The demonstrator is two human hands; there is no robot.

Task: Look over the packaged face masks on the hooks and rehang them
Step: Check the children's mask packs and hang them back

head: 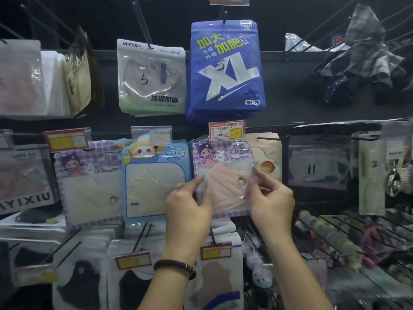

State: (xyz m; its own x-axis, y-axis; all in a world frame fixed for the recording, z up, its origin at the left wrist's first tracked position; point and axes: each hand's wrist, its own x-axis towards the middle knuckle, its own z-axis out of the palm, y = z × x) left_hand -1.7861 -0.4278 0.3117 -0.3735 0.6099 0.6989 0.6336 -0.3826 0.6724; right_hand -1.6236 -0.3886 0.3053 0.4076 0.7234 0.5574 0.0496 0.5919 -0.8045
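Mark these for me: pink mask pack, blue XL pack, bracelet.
pink mask pack point(225, 182), head view, on the pink mask behind the clear window.
blue XL pack point(226, 71), head view, on the white XL print at mid-front.
bracelet point(178, 264), head view, on the dark beads across the wrist.

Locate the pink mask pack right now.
The pink mask pack sits mid-frame in the head view, pinched between the left hand and right hand, below the blue XL pack, right of the light-blue pack.

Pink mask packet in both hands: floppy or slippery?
Probably floppy and light: the pink mask packet is thin film around one folded mask. Its glossy window shows glare, so it may slide between left hand and right hand.
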